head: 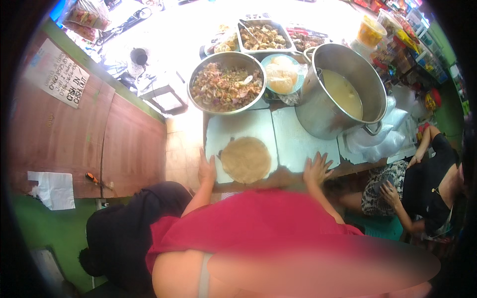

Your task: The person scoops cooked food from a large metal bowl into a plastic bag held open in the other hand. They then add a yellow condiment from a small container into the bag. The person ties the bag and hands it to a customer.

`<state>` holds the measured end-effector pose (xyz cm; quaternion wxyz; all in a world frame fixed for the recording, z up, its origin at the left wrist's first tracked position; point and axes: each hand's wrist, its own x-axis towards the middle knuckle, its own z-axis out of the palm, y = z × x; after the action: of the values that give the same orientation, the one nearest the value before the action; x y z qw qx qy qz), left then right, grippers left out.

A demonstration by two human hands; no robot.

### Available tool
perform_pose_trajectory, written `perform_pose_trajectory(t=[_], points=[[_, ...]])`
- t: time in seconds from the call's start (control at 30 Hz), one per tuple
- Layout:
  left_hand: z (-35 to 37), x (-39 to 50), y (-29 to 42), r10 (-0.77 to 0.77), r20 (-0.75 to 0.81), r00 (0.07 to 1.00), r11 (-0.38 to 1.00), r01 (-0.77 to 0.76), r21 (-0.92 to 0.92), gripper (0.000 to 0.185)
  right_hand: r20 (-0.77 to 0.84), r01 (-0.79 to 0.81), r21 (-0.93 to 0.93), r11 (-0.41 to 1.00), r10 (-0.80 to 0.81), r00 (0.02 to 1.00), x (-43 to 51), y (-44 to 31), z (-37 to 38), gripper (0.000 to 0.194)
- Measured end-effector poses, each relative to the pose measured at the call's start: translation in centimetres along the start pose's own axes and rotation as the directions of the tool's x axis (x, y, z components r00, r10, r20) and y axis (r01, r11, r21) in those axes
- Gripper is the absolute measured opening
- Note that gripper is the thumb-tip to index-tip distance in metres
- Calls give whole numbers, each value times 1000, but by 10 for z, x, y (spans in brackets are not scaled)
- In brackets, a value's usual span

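Observation:
My left hand (pixel 207 169) rests at the left edge of the table, fingers pointing away from me and thumb apart. My right hand (pixel 316 169) lies palm down with spread fingers at the table's front edge, partly on a pale board (pixel 303 130). Neither hand holds anything. Between them, a round brown disc (pixel 246 160) lies on another pale board (pixel 238 124); its material is unclear. Beyond it stands a large metal bowl (pixel 192 99) of chopped food mix (pixel 225 87) with a white spoon (pixel 248 79) in it.
A tall metal pot (pixel 316 115) of cloudy liquid stands at the right, near clear plastic bags (pixel 384 143). Behind are bagged food on a blue plate (pixel 267 64) and a square metal tray (pixel 241 41). A seated person (pixel 425 186) is at right; another person (pixel 123 223) is close on the left.

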<state>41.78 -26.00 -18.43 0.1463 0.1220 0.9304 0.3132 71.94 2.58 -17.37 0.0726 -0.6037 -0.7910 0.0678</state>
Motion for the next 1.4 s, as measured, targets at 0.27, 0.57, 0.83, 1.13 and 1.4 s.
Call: perform_pose_trajectory(t=[0.27,0.57,0.83,1.13,1.4], points=[[5,0,-9,25,-45,999,999,-26,-28,69,-34,40,16,999,-39,999,-4,1,-1,59],[13,5,-15,-7,-66,998,1000,5,-28,68,-31,21,36,999,-20,999,-2,5,3,59],[21,11,-27,73,-125,990,995,-80,-52,65,-30,13,43,999,-12,999,-2,5,3,60],[17,8,-24,55,-78,995,994,-62,-90,67,-60,24,54,998,-21,998,-4,3,2,59],[18,10,-24,0,-40,999,998,-2,-59,62,-39,18,87,996,-15,999,-5,5,-2,58]])
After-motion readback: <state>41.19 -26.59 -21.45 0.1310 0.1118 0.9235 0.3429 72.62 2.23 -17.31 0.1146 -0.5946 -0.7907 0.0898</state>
